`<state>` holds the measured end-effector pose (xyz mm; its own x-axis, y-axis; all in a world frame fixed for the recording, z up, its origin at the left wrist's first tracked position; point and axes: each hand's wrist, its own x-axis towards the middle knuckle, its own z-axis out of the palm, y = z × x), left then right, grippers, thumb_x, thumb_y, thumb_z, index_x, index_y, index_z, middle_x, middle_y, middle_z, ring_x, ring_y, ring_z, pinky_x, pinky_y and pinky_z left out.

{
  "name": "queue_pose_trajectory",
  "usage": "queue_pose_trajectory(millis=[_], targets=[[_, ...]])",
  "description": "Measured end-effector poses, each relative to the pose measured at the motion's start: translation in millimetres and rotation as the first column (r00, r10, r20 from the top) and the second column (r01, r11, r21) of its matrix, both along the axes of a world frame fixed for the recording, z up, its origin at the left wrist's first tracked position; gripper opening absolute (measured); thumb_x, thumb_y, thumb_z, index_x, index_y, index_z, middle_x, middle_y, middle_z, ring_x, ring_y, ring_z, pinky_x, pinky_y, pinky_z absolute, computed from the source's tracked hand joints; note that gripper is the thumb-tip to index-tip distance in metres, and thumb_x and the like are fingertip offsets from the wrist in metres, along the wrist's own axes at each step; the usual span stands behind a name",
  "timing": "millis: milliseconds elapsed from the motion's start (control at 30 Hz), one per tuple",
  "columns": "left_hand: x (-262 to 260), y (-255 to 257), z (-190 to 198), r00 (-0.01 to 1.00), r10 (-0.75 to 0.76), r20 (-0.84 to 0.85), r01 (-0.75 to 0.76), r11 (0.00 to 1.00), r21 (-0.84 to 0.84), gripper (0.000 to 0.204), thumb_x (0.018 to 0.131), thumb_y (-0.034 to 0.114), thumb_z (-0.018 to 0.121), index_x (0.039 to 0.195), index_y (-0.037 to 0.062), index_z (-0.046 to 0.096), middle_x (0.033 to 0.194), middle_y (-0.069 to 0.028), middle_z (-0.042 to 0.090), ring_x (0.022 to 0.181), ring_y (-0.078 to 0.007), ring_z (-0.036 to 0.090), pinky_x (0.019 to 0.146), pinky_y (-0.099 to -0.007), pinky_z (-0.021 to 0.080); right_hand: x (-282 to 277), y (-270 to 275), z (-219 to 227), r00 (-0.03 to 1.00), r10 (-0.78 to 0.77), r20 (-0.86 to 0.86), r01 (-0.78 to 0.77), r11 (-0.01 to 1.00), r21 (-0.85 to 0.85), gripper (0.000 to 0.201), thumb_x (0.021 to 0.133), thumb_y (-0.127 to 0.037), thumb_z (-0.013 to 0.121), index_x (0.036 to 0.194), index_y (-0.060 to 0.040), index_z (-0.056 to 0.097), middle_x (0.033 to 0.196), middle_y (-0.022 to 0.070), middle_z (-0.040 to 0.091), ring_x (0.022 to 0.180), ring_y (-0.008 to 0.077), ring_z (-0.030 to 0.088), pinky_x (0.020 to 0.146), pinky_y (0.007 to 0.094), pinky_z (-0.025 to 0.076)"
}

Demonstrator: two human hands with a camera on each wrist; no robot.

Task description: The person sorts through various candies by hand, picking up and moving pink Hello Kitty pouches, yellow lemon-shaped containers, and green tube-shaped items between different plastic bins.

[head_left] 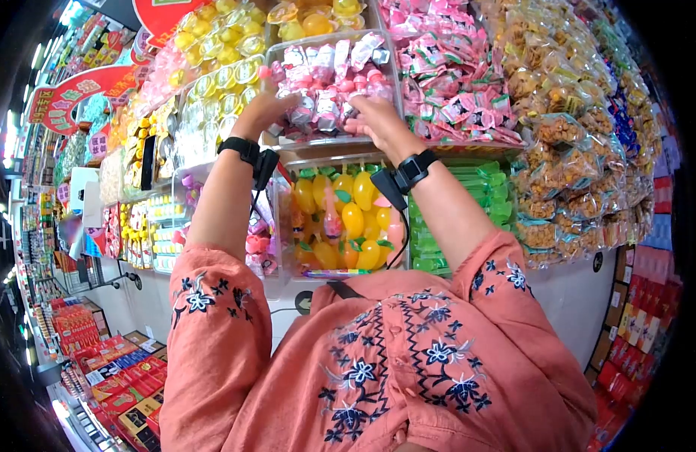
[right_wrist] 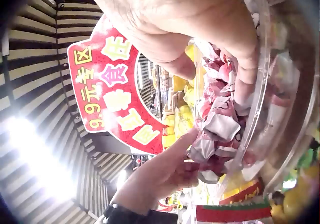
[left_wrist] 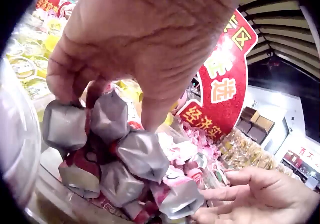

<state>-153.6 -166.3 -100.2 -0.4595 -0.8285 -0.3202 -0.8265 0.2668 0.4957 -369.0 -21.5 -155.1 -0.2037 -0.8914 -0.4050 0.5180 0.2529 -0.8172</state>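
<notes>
Pink packets with silver bottoms point(head_left: 327, 110) point(left_wrist: 142, 155) point(right_wrist: 222, 126) stand in a clear plastic bin point(head_left: 397, 75). At the bin's left side, my left hand point(head_left: 263, 114) point(left_wrist: 135, 38) point(right_wrist: 155, 179) curls its fingers and thumb round a packet among the front ones. On the right side, my right hand point(head_left: 382, 124) point(right_wrist: 195, 23) point(left_wrist: 260, 196) has its fingers loosely spread, the tips touching packets near the bin wall. Its fingertips are partly hidden behind the packets and wall in the right wrist view.
Below the bin sits a tray of yellow mango-shaped items point(head_left: 353, 219), beside green packets point(head_left: 476, 196). Pink wrapped sweets point(head_left: 453, 83) and bagged brown snacks point(head_left: 555, 166) lie to the right. Yellow cups point(head_left: 227, 87) are on the left, near a red sign point(head_left: 77, 94) point(left_wrist: 230, 78) point(right_wrist: 112, 78).
</notes>
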Motion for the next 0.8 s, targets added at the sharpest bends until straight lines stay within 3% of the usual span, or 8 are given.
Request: queue_pose_trajectory(millis=[33,100,233,333,367,533,700,800], targets=[[-1.9,-3.6,-1.4,1.0,-0.029,0.006,0.029,1.0,0.007,0.088,0.08,0.057,0.07,0.135,-0.0077,0.045,0.109,-0.0258,0.068,0.096,-0.0333,0.068,0.081,-0.0403,0.053,1.0,0.4,2.9,1.0,0.017,0.008,-0.017,1.0,-0.003,0.046,0.087,-0.031,0.07,0.113,0.0032,0.054,0.093,0.0086,0.057,0.076,0.0208,0.064,0.063,0.0345,0.057],[-7.1,-0.5,6.4,0.998,0.063,0.005,-0.063,0.994,0.089,0.086,0.08,0.056,0.071,0.133,-0.0077,0.047,0.109,-0.0251,0.068,0.096,-0.0318,0.068,0.08,-0.0395,0.053,2.8,-1.1,8.1,0.999,0.048,0.026,-0.048,0.999,-0.012,0.052,0.087,-0.034,0.069,0.113,0.0084,0.053,0.095,0.0128,0.059,0.076,0.0213,0.066,0.057,0.0321,0.056],[-13.0,12.4,17.8,0.991,0.12,-0.055,-0.113,0.986,0.119,0.084,0.081,0.056,0.072,0.13,-0.008,0.05,0.106,-0.0229,0.069,0.095,-0.0282,0.067,0.079,-0.0371,0.052,-3.2,-2.7,10.7,0.996,0.084,-0.024,-0.083,0.994,0.064,0.049,0.087,-0.036,0.069,0.114,0.0018,0.056,0.093,0.0083,0.06,0.07,0.0174,0.066,0.053,0.0301,0.054],[-14.2,1.8,12.1,1.0,-0.025,0.013,0.023,0.996,0.086,0.09,0.08,0.057,0.072,0.138,-0.0057,0.044,0.112,-0.0225,0.068,0.098,-0.0276,0.066,0.08,-0.0374,0.052,-6.5,0.0,9.5,0.998,0.068,0.012,-0.069,0.995,0.078,0.043,0.087,-0.04,0.072,0.113,-0.0069,0.062,0.091,0.0051,0.062,0.072,0.0157,0.065,0.056,0.0289,0.053],[-10.8,6.9,8.3,0.988,-0.067,-0.139,0.088,0.984,0.152,0.093,0.083,0.066,0.063,0.141,-0.0029,0.043,0.117,-0.023,0.065,0.106,-0.0269,0.065,0.086,-0.0371,0.051,-6.9,-1.0,9.8,0.997,0.077,0.019,-0.078,0.993,0.084,0.044,0.087,-0.041,0.072,0.114,-0.0079,0.062,0.091,0.0048,0.062,0.071,0.0158,0.065,0.056,0.029,0.053],[-0.9,0.8,-15.6,0.941,0.209,-0.265,-0.128,0.947,0.293,0.085,0.084,0.06,0.068,0.141,0.0015,0.044,0.109,-0.0173,0.068,0.1,-0.0237,0.067,0.084,-0.0345,0.054,-4.5,-9.3,8.3,0.978,0.195,-0.074,-0.183,0.973,0.139,0.052,0.086,-0.048,0.07,0.118,-0.0085,0.06,0.098,0.0079,0.061,0.077,0.0168,0.062,0.061,0.0317,0.053],[-4.6,14.5,4.8,0.891,0.325,-0.316,-0.055,0.771,0.635,0.067,0.086,0.052,0.07,0.132,0.006,0.052,0.099,-0.0076,0.069,0.081,-0.0157,0.069,0.069,-0.0273,0.057,-4.1,-31.4,-14.1,0.797,0.341,-0.498,-0.303,0.94,0.159,0.072,0.087,-0.053,0.066,0.125,0.0075,0.055,0.119,0.0148,0.061,0.102,0.0229,0.061,0.085,0.035,0.05],[-3.5,21.0,0.7,0.841,0.35,-0.413,-0.011,0.775,0.632,0.057,0.088,0.048,0.07,0.126,0.0081,0.056,0.098,-0.0051,0.069,0.076,-0.0133,0.069,0.065,-0.0255,0.057,3.9,-32.5,-12.5,0.861,0.209,-0.464,-0.227,0.974,0.018,0.079,0.08,-0.053,0.067,0.112,0.0186,0.058,0.104,0.0248,0.067,0.096,0.0288,0.067,0.083,0.0374,0.051]])
